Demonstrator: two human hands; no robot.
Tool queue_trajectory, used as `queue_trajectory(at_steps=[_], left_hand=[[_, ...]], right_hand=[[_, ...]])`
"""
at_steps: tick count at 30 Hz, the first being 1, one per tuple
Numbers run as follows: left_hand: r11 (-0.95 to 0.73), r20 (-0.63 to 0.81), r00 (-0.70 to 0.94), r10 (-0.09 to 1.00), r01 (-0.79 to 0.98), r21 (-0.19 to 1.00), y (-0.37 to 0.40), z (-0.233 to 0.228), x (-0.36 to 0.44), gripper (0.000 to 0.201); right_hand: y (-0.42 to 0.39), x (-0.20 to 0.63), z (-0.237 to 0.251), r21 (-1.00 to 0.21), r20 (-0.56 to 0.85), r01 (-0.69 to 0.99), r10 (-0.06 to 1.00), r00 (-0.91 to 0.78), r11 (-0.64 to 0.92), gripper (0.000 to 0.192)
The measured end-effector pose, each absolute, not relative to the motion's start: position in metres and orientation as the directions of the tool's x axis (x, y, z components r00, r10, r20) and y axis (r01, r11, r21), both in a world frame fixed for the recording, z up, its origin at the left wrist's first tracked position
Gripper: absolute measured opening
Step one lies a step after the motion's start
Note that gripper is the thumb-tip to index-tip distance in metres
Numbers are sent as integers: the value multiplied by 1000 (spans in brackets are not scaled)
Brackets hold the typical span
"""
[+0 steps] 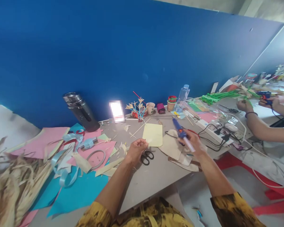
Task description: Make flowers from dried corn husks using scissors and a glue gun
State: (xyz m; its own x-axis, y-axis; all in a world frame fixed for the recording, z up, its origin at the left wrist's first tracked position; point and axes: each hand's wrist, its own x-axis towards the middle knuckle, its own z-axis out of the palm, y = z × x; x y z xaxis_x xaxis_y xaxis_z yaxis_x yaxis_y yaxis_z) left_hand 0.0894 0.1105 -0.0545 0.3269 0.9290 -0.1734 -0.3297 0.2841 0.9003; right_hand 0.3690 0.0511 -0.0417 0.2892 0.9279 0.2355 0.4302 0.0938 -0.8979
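My right hand is wrapped round a blue hot glue gun, with a pale glue stick showing at its rear end. The gun's nozzle points away from me, over the right part of the table. Fingers pinched together, my left hand is at the lower left edge of a yellow sheet of paper. A small pale piece shows at its fingertips, too faint to name. Black-handled scissors lie just beside that hand. Pale husk pieces lie between the sheet and the glue gun.
A dark flask and a husk flower bunch stand by the blue wall. Dried husks, ribbon and coloured paper cover the left side. Right are a bottle, a power strip with cables, and a co-worker's hands.
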Motion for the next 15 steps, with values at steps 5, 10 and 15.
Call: queue_trajectory(at_steps=[5, 10, 15], left_hand=[[224, -132, 271, 954, -346, 911, 106, -49, 83, 35], [78, -16, 254, 967, -234, 969, 103, -39, 75, 25], [30, 50, 320, 946, -242, 970, 98, -29, 75, 22]], right_hand=[[38, 376, -31, -983, 175, -5, 949, 261, 183, 28], [28, 354, -18, -974, 189, -144, 976, -106, 173, 35], [34, 349, -27, -987, 157, -2, 946, -283, 163, 41]])
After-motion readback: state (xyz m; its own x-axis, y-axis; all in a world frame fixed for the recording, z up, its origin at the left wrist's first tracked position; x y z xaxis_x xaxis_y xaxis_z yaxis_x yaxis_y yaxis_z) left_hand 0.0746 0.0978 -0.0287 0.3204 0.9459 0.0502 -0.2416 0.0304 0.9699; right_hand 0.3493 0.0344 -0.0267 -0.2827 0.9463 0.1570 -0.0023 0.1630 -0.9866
